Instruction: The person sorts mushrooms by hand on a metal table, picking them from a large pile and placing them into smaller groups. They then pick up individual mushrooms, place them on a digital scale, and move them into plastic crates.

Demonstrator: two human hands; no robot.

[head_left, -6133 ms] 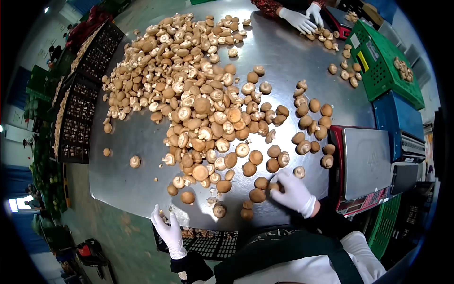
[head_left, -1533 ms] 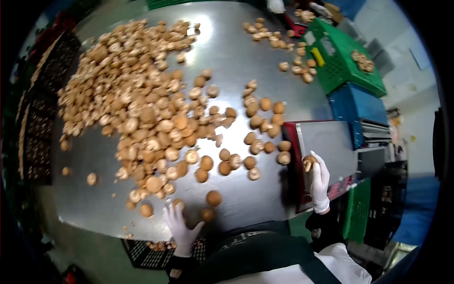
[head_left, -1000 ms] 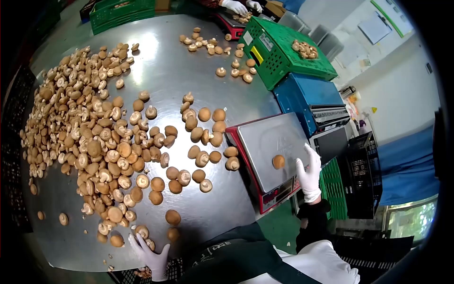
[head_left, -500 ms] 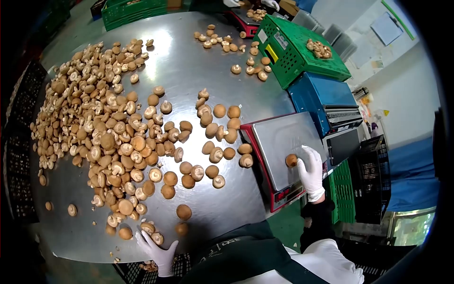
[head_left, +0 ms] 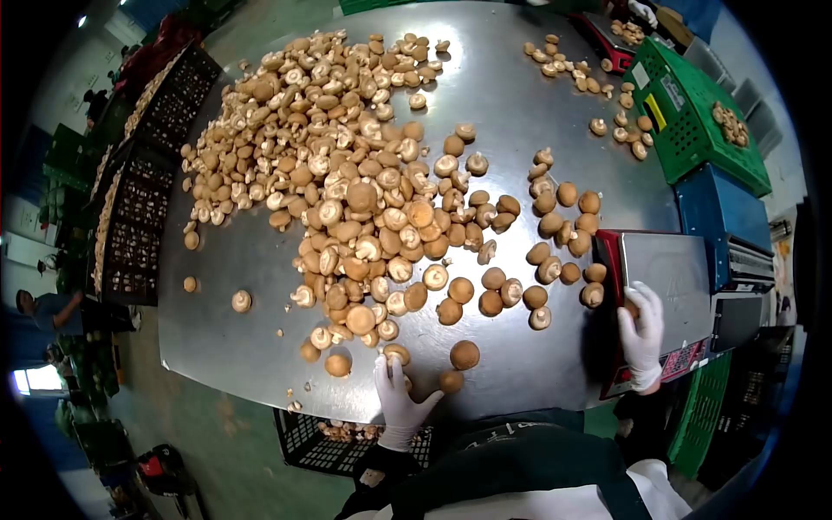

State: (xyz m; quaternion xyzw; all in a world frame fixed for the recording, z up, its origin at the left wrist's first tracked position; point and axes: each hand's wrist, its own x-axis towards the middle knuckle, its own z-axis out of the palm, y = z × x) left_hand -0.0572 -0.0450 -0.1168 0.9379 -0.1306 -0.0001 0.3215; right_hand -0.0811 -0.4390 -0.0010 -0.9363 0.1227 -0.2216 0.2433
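Observation:
My left hand (head_left: 401, 406), in a white glove, reaches over the near edge of the metal table (head_left: 260, 347). Its fingers are stretched out and its thumb is apart. The fingertips touch a brown mushroom (head_left: 398, 352); another beneath the fingers is mostly hidden. At the left side of the red scale (head_left: 672, 286), my white-gloved right hand (head_left: 643, 334) is closed around a mushroom (head_left: 632, 307), whose cap shows partly behind the fingers. Several loose mushrooms (head_left: 568, 234) lie between the big mushroom pile (head_left: 347, 173) and the scale.
A green crate (head_left: 693, 113) with mushrooms on top stands at the back right beside a blue box (head_left: 719, 208). Below the near edge sits a black crate (head_left: 299, 442). Mushroom-filled black crates (head_left: 130, 234) line the left. Another person's gloved hand (head_left: 642, 12) shows at the far end.
The view has swung left. My right hand has drawn the mushroom from the middle of the scale's plate to its left edge. My left hand has moved its fingers over the mushrooms beside it.

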